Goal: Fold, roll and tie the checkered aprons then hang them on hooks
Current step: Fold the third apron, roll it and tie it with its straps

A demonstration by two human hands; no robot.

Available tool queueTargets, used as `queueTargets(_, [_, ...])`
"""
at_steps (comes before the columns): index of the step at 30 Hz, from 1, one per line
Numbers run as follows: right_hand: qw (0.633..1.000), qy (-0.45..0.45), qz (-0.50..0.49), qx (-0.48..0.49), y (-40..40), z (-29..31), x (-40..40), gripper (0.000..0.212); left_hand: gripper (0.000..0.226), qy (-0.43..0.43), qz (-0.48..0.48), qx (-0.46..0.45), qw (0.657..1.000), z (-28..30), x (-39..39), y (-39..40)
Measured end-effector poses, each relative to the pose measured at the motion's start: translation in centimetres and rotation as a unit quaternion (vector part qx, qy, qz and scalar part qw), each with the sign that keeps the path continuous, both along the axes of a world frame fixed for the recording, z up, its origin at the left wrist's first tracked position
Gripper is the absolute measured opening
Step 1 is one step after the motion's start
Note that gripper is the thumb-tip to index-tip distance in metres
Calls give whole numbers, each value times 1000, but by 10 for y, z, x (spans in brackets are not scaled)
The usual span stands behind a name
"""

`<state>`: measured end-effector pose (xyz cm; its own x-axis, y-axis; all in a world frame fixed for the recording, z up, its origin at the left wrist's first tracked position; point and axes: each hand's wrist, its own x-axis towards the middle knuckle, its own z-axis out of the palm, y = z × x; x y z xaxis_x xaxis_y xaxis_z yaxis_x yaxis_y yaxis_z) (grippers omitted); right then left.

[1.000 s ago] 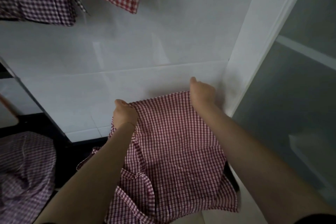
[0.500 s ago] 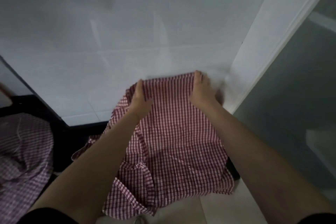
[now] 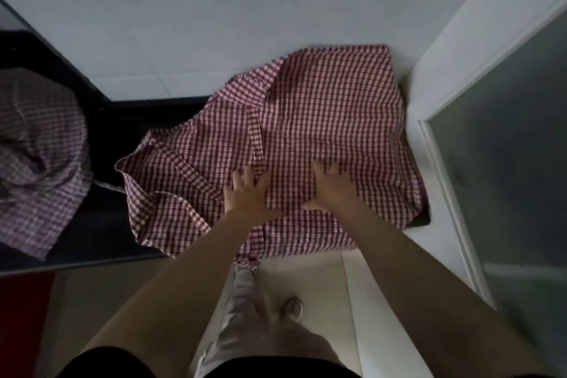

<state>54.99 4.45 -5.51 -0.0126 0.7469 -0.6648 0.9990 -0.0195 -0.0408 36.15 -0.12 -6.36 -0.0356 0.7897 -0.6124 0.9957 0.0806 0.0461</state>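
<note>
A red and white checkered apron [image 3: 331, 107] lies spread over the dark countertop [image 3: 101, 224], its far edge against the white tiled wall. Its left side is rumpled and folded over, and a strap runs down its middle and hangs off the front edge. My left hand [image 3: 245, 193] lies flat on the cloth near the front, fingers spread. Just to its right my right hand [image 3: 329, 186] presses the cloth, fingers straight. A second, purple checkered apron [image 3: 40, 156] lies bunched at the left.
A white door frame [image 3: 441, 77] and a frosted glass panel [image 3: 506, 147] stand close on the right. Below the counter edge I see the pale floor, my legs and one shoe [image 3: 291, 308].
Both hands let go of the apron's top edge and drew back toward me, now lying flat on it. The cloth is now spread on the counter. My view tilted down.
</note>
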Motion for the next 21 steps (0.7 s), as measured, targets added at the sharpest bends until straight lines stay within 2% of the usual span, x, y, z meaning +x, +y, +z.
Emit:
queueTargets(5, [987,116,86,77,-15,0,-9,117,120,44,109,-11,993,-2,-23,-17])
queueTargets(9, [992,40,105,65,-32,-4,-7,117,116,37,172,8,984,-4,-58,-15])
queueTargets(12, [991,1,94,100,-45,-11,3,111,95,42,173,126,976,1,-52,-22])
queueTargets(14, [989,12,70,133,-49,-18,8,97,65,9,131,235,963,5,-32,-37])
queueTargets(16, [988,30,26,152,-55,-18,6,83,41,-19,98,275,956,3,-13,-60])
queueTargets(18, [974,33,43,219,-65,-17,0,66,40,-24,92,252,963,-6,-5,-82])
queueTargets(20, [944,65,124,298,-73,-18,-6,39,54,-24,86,230,969,-17,-4,-96])
queueTargets(21, [933,94,164,306,-76,-18,-9,34,62,-23,81,229,970,-19,-4,-97])
